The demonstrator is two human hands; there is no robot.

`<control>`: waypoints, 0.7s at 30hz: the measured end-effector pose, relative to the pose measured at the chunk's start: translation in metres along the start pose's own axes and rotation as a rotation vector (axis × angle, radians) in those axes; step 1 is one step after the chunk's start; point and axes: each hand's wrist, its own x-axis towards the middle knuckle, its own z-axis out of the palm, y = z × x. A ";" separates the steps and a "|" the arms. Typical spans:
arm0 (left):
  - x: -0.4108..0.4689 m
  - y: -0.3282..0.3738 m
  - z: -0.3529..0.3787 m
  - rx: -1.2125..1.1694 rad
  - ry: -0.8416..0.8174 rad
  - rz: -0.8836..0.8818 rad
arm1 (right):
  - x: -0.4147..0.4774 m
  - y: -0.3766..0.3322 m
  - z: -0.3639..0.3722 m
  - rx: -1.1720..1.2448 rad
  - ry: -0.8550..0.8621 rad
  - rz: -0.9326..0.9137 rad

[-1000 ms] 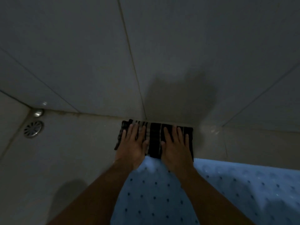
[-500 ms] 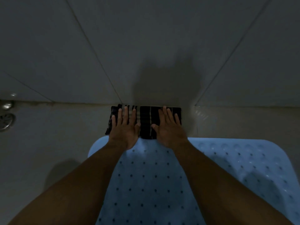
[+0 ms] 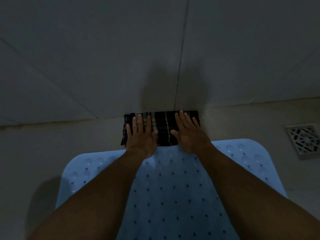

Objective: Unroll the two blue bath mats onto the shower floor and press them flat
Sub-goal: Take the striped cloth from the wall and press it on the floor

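A light blue bath mat [image 3: 174,193] with small holes and suction bumps lies unrolled on the pale shower floor, its far edge near the wall. Just beyond that edge lies a dark folded cloth with pale stripes [image 3: 163,130], tight against the wall base. My left hand [image 3: 141,135] rests palm down on the cloth's left part, fingers spread. My right hand [image 3: 188,132] lies flat on its right part, heel at the mat's far edge. Both forearms cross over the mat. Only one blue mat is in view.
A grey tiled wall [image 3: 155,49] rises right behind the cloth. A square metal floor drain [image 3: 304,139] sits at the right, just past the mat's corner. Bare floor tiles [image 3: 52,144] lie to the left of the mat.
The view has swung to the right: the round drain at the left has gone out of frame and the square drain has appeared. Both hands stay flat on the striped cloth.
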 end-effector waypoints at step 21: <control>0.007 0.053 0.001 -0.038 -0.062 -0.045 | -0.013 0.038 -0.010 -0.020 0.005 0.102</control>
